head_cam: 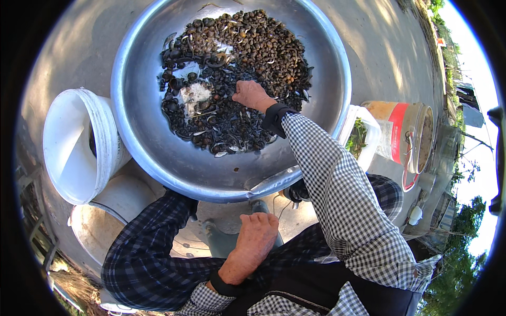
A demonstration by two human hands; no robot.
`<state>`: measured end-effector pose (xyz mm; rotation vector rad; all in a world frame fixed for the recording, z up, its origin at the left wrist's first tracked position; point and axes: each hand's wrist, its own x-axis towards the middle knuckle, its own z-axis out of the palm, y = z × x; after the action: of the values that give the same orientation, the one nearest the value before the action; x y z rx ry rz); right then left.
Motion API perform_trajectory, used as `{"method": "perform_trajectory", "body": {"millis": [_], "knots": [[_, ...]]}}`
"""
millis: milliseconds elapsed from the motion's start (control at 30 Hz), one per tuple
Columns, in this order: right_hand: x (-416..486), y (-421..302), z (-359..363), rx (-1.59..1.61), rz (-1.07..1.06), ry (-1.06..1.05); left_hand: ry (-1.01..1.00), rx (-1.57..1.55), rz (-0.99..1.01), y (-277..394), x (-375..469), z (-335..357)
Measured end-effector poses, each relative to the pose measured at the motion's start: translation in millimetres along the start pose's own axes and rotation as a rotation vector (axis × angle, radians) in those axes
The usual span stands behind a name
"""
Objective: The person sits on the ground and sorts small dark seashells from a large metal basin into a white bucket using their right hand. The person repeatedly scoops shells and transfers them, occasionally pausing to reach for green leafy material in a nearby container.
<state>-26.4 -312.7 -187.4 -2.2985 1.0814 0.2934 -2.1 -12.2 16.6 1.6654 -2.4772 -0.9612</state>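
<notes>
A wide metal basin (146,118) stands before me, its front rim dented at the right. Spread over its bottom are small dark snails (276,51), with little silvery fish (305,94) and a few slender eel-like fish (215,61) among them. My right hand (253,96) reaches into the middle of the wet heap, fingers bent down against the snails; what its fingertips hold, if anything, is hidden. Back upward, my left hand (255,237) hangs over my lap near the basin's front edge. Its fingers curl away from view, so the palm cannot be seen.
At the left, a white plastic bucket (75,150) leans against the basin, above a second, dirty bucket (99,229). Right of the basin are a white container (369,136) with green plants and a red-banded bucket (395,130). Concrete ground (379,51) surrounds them.
</notes>
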Motion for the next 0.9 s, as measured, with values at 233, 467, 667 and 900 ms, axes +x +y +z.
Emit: {"method": "perform_trajectory", "body": {"millis": [233,467,667,900], "knots": [[-11,-39,44,-0.097,-0.110,-0.074,0.022,-0.031,-0.018,0,0,3],[-14,-10,16,0.966,0.262,-0.321,0.038,0.011,-0.011,3,-2,5],[-25,-20,2,0.998,0.278,-0.379,0.047,0.022,0.002,3,-3,5],[-29,-62,69,-0.110,-0.349,-0.056,0.016,-0.028,-0.003,-1,-1,3]]}}
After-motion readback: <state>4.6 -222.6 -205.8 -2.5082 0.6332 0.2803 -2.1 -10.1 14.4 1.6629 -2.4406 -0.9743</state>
